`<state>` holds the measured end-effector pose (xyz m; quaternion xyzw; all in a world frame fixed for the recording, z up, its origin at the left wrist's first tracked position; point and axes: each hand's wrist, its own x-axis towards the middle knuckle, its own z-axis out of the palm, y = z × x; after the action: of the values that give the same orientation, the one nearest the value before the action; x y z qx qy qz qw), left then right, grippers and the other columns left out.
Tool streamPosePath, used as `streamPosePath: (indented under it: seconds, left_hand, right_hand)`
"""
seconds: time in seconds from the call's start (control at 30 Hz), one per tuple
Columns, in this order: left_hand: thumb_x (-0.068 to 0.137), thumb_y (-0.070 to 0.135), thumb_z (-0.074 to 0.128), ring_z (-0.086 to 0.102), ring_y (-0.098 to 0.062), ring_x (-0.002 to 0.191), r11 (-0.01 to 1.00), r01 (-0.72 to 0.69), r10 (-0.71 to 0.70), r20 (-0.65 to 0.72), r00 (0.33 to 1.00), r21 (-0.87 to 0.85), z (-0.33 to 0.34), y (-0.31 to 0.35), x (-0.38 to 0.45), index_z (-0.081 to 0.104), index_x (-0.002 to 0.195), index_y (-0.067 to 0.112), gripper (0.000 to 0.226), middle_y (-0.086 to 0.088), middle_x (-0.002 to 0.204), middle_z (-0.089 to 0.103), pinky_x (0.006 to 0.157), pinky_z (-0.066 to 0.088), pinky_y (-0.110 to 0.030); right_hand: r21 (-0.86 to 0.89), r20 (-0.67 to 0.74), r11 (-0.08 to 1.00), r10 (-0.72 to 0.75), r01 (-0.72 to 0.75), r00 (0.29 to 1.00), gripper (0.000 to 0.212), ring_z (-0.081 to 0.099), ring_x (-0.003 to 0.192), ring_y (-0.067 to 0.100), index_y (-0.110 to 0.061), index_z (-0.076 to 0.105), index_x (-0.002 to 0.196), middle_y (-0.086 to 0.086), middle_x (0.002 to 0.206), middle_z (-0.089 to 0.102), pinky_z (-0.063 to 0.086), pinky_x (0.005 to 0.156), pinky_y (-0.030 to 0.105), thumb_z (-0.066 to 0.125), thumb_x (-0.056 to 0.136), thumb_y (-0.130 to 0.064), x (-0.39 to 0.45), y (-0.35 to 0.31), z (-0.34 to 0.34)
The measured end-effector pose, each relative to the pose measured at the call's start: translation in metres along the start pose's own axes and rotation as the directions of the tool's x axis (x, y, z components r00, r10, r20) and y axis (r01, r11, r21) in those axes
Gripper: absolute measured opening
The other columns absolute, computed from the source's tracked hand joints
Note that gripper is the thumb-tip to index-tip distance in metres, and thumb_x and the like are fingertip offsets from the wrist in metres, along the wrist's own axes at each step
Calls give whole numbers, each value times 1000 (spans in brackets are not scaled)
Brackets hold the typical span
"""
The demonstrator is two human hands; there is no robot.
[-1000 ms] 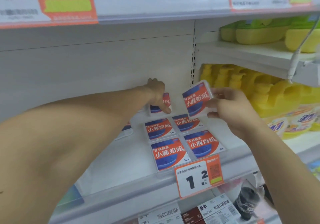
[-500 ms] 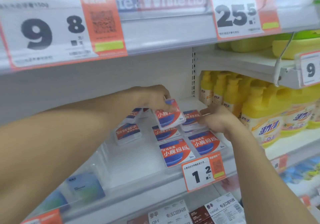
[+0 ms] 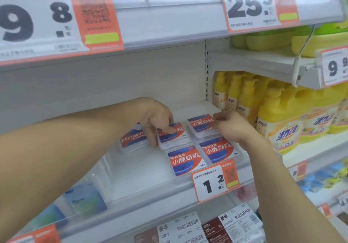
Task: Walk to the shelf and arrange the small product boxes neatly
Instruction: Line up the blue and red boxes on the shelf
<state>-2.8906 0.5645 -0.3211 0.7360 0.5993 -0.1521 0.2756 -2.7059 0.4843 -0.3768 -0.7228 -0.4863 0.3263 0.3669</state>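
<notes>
The left hand [image 3: 158, 118] has its fingers [image 3: 170, 129] curled narrow, pressing a small box [image 3: 174, 134] flat onto a stack. The right hand [image 3: 231, 128] pinches the box at one o'clock [image 3: 202, 125] by its right edge, likely squaring it up. Two front boxes [image 3: 185, 160] lie at five and six o'clock behind the price tag [image 3: 216, 180]; a stray box [image 3: 132, 139] sits crooked at nine o'clock (probably next). All rest on the shelf [image 3: 131, 171].
</notes>
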Motion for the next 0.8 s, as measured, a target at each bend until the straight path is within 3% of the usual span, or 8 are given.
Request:
streamPosePath:
  seconds: [0.13, 0.3, 0.43, 0.53, 0.6, 0.7, 0.73, 0.8]
  left_hand:
    - [89, 23, 66, 72, -28, 79, 992, -18, 14, -27, 1000, -124, 3, 1, 0, 51, 134, 14, 48, -9, 101, 67, 68, 59, -36]
    - [90, 24, 63, 71, -27, 82, 981, -5, 0, -28, 1000, -192, 8, 0, 1, 49, 136, 17, 49, -9, 111, 62, 64, 60, -34]
    - [90, 35, 62, 73, -24, 79, 995, -48, 42, -69, 997, -90, 11, -6, 7, 49, 135, 22, 49, -5, 113, 66, 65, 61, -32]
    - [90, 47, 59, 71, -19, 80, 994, -69, 80, -123, 989, 86, 12, -8, 6, 47, 135, 26, 51, 0, 111, 65, 68, 58, -29]
    - [89, 50, 58, 63, -18, 94, 954, -114, 196, -289, 937, 279, 4, -10, 0, 48, 135, 24, 54, 1, 119, 61, 77, 50, -26]
    - [91, 40, 55, 54, -18, 97, 902, -174, 385, -552, 739, 395, -23, -26, -13, 59, 119, 18, 36, -2, 119, 61, 83, 44, -28]
    - [91, 37, 56, 55, -18, 97, 907, -191, 388, -572, 722, 375, -33, -36, -17, 62, 113, 18, 30, -2, 117, 62, 83, 45, -29]
    - [90, 39, 57, 54, -19, 106, 924, -148, 325, -518, 791, 353, -48, -55, -19, 61, 115, 20, 32, -1, 125, 59, 87, 44, -29]
  right_hand:
    - [-51, 31, 998, -22, 23, 999, 41, 67, 96, 22, -21, 51, 138, 5, 128, 63, 60, 77, 35, 55, 97, -22, 1, 1, -1]
    - [-114, 51, 992, -55, 60, 997, 42, 67, 103, 24, -20, 50, 140, 4, 129, 63, 59, 81, 36, 54, 98, -26, 0, 2, -2]
    - [-162, 55, 984, -59, 68, 997, 43, 65, 103, 23, -19, 49, 140, 5, 133, 61, 57, 76, 31, 53, 99, -25, 1, 1, -3]
    - [-204, 55, 977, -52, 62, 997, 46, 63, 111, 25, -18, 46, 143, 6, 139, 57, 56, 80, 33, 54, 98, -25, 1, -2, -2]
    - [-247, -15, 965, -93, 86, 996, 50, 58, 121, 30, -18, 42, 146, 9, 146, 48, 54, 86, 36, 54, 99, -29, 0, -4, 0]
    - [-336, -257, 928, -254, 160, 933, 50, 53, 124, 35, -17, 44, 144, 13, 147, 39, 50, 97, 42, 54, 98, -34, 2, -13, 7]
    - [-338, -312, 918, -316, 207, 896, 47, 55, 120, 34, -16, 48, 140, 13, 143, 41, 50, 96, 41, 55, 97, -32, 1, -20, 11]
    - [-315, -309, 889, -427, 333, 850, 37, 60, 110, 28, -15, 57, 131, 10, 133, 53, 50, 90, 35, 56, 96, -27, -3, -40, 23]
